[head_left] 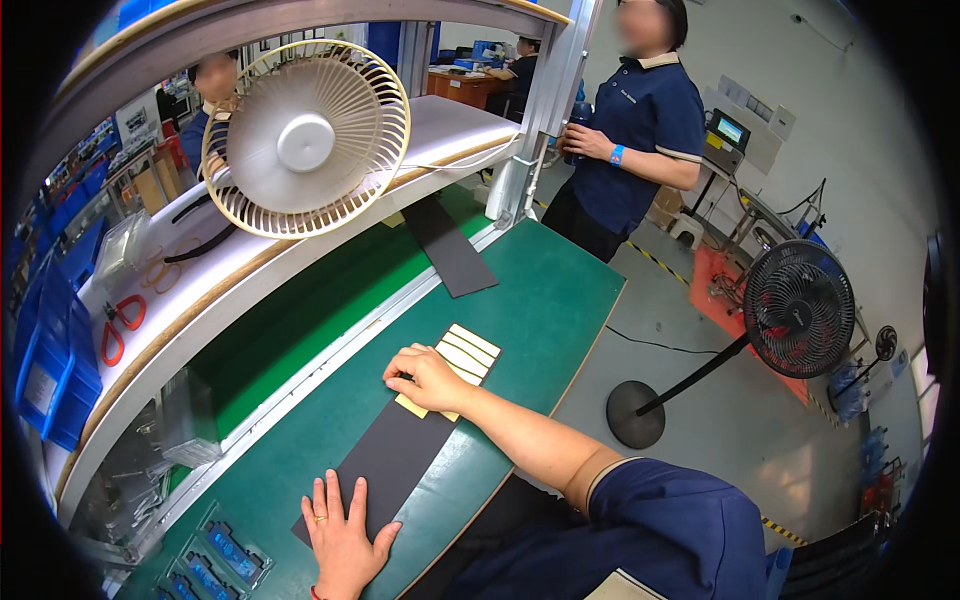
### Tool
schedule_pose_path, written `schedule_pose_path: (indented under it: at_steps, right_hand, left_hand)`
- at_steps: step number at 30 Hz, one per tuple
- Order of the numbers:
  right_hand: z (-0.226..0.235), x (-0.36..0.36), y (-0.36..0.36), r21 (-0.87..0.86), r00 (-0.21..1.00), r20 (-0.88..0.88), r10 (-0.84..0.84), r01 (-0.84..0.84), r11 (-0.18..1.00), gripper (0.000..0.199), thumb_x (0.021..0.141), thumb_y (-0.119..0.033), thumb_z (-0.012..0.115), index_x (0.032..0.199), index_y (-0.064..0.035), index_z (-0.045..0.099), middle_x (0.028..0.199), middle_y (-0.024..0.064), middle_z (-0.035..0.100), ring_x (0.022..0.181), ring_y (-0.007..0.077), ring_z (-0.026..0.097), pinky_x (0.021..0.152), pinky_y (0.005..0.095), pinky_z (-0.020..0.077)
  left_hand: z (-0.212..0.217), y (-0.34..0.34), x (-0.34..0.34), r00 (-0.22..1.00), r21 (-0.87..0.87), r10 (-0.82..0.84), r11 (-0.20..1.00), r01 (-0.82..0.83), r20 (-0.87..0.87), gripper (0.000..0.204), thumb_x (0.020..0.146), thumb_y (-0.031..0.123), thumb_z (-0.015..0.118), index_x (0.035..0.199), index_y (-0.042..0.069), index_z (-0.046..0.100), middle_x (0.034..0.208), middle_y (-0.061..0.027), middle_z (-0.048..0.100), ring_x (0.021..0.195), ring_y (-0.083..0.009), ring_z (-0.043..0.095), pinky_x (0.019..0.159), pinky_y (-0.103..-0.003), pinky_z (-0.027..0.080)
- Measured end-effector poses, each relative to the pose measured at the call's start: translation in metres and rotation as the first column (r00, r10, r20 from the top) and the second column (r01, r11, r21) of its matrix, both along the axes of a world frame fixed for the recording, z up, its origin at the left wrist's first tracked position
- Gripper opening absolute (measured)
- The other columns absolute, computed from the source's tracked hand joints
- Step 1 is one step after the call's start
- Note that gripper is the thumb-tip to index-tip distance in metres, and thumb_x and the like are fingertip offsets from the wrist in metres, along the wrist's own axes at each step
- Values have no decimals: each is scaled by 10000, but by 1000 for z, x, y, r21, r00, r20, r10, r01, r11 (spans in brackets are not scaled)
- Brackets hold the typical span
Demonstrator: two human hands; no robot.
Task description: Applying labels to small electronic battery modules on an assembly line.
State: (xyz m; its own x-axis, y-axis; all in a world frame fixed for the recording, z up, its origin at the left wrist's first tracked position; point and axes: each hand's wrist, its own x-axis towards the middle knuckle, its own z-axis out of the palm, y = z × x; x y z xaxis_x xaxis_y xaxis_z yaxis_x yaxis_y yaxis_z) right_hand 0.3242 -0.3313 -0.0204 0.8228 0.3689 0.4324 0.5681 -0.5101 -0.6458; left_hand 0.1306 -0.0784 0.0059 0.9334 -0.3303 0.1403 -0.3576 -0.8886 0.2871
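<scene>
A long flat black sheet lies slantwise on the green worktop. My left hand rests flat on its near end, fingers spread, a ring on one finger. At the far end, a pale yellow sheet with several white strips extends out from under my right hand. The fingers of that hand are curled together with the thumb at the yellow sheet's left side. Whatever sits between those fingertips is too hidden to name.
A clear tray with blue-and-black parts lies at the near left. Another black sheet straddles the rail onto the green belt. The shelf holds a caged fan, red-handled scissors and a blue bin. A person stands beyond the table; a floor fan is at right.
</scene>
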Motion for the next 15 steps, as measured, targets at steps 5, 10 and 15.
schedule_pose_path:
  at_steps: [5,10,15]
  right_hand:
    - [-5,6,7,-5,999,45,20,-19,1000,75,819,-160,705,847,-96,678,829,57,639,857,273,587,816,403,450]
    - [-6,6,2,18,996,79,32,-33,999,82,790,-145,739,842,-103,690,831,72,657,840,299,598,775,405,469]
    - [4,-3,-5,-58,1000,-5,-3,3,998,80,810,-145,733,852,-89,693,869,62,654,874,289,583,808,398,452]
  left_hand:
    - [-4,5,0,998,29,-3,1000,1,70,753,777,535,728,1356,84,560,1479,-293,375,1357,-478,354,1101,-626,241]
    - [4,2,2,995,38,-22,999,19,100,718,805,554,692,1365,122,565,1444,-282,426,1327,-466,395,1078,-624,278]
    - [0,-1,2,996,58,-12,998,7,87,719,843,584,643,1403,146,539,1460,-276,413,1346,-468,379,1083,-626,283]
